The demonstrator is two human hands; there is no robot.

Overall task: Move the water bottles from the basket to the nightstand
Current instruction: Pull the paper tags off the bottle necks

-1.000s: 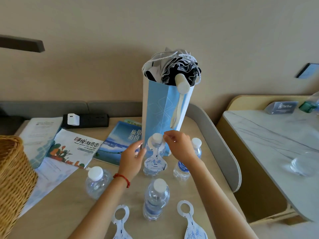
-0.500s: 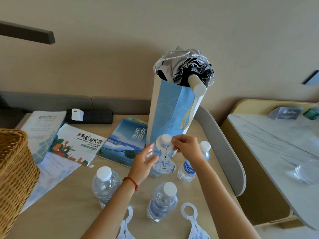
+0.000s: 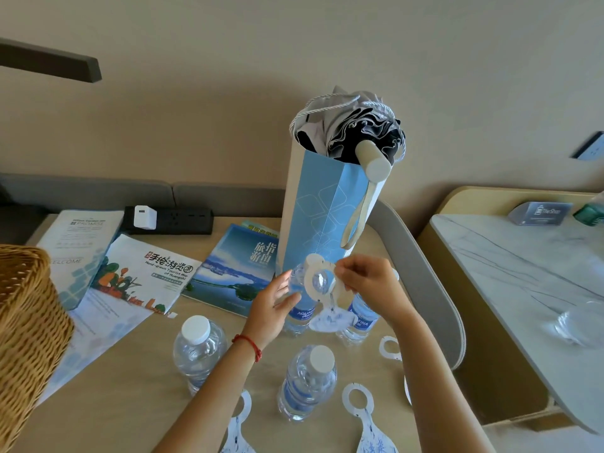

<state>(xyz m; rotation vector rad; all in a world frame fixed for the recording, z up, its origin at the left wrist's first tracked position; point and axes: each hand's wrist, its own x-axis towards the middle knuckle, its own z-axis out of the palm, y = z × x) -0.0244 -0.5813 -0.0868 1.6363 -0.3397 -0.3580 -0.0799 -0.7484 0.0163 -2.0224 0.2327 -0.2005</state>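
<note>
**Kid:** On the table (image 3: pixel 130 403), by the tall blue bag (image 3: pixel 322 217), what are the hands doing?

**Helper:** The right hand (image 3: pixel 369 286) pinches a paper tag (image 3: pixel 322 291) with its fingers (image 3: pixel 343 276). The tag has a round hole, and it sits up by the top of a bottle (image 3: pixel 299 308). The left hand (image 3: pixel 273 308) has straight, loose fingers that rest on the side of that bottle.

**Kid:** Where are the other bottles?

**Helper:** All out on the table. One (image 3: pixel 358 320) is just beside the first, partly hidden by the right hand. Two more stand nearer, one on the left (image 3: pixel 197 351) and one in the middle (image 3: pixel 309 380). The basket (image 3: pixel 29 338) is at the left edge. I can't see inside it.

**Kid:** How do you do the tag well?

**Helper:** I think you keep the bottle still with the left hand. Keep the hole flat over the cap. Go slow, because paper tears. More tags (image 3: pixel 362 416) lie close by, so don't bump them.

**Kid:** Is the job nearly done?

**Helper:** I think so, if this table is the nightstand.
</note>
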